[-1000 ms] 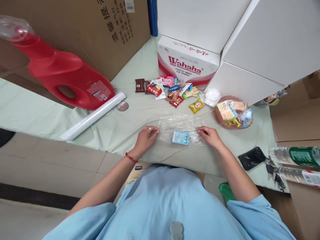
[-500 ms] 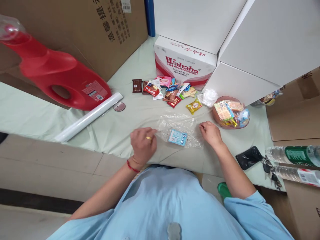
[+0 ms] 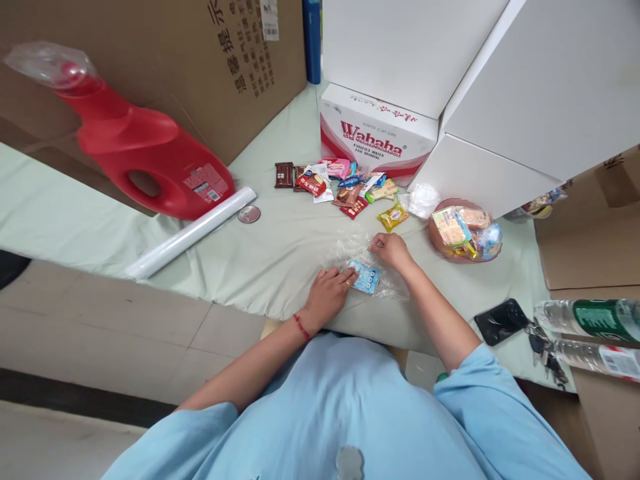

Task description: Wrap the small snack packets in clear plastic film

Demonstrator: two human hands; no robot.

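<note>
A small light-blue packet (image 3: 367,279) lies on a sheet of clear plastic film (image 3: 393,288) on the cloth-covered table. My left hand (image 3: 330,293) rests flat over the packet's left end and the film, fingers stretched out, a ring on one finger. On the far side of the packet, my right hand (image 3: 391,249) pinches an edge of the film between thumb and fingers. The film is see-through, so its exact outline is hard to make out.
Several wrapped snacks (image 3: 354,207) lie before a Wahaha carton (image 3: 345,110). To the right stand a snack bowl (image 3: 437,245), a black phone (image 3: 500,321), keys (image 3: 537,343) and bottles (image 3: 555,310). A white film roll (image 3: 195,232) and red jug (image 3: 165,143) are at left.
My left hand has moved right and flattened onto the packet's end. My right hand has moved left and now pinches the film nearer the packet. The camera view has shifted slightly.
</note>
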